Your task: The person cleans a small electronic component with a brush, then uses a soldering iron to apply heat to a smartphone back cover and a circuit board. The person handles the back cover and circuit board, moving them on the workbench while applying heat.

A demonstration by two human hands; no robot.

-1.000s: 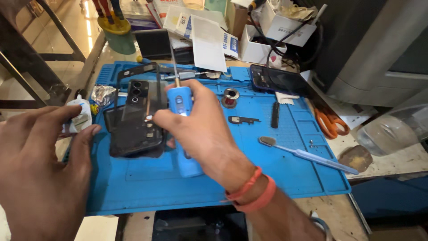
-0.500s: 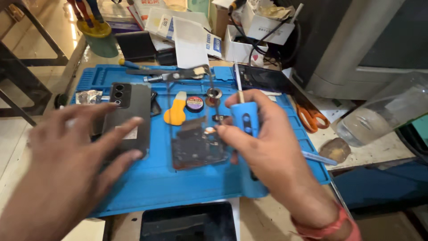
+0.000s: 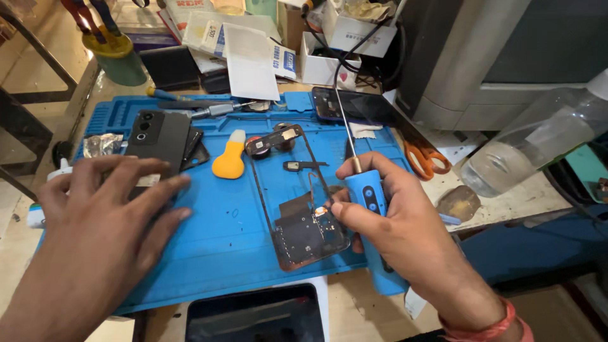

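Note:
My right hand [image 3: 396, 221] grips a blue electric screwdriver [image 3: 366, 193], its thin shaft pointing up and away. Its fingertips touch the lower edge of an opened phone frame with a dark board [image 3: 297, 215], which lies on the blue work mat [image 3: 221, 228]. My left hand [image 3: 104, 218] is spread flat, fingers apart, over the lower part of a black phone back cover [image 3: 158, 136] on the mat's left side. A yellow pry tool [image 3: 230, 158] lies between the cover and the frame.
Orange-handled scissors [image 3: 424, 155], a dark phone [image 3: 345, 107], tweezers and small parts sit along the mat's far side. A green cup of tools [image 3: 117, 54], boxes and papers stand behind. A clear plastic bottle [image 3: 532, 149] lies right. A dark tablet [image 3: 253, 316] sits at the near edge.
The phone frame has slid toward the mat's near middle with my right hand and screwdriver. My left hand pulled back from the back cover's top toward its lower end.

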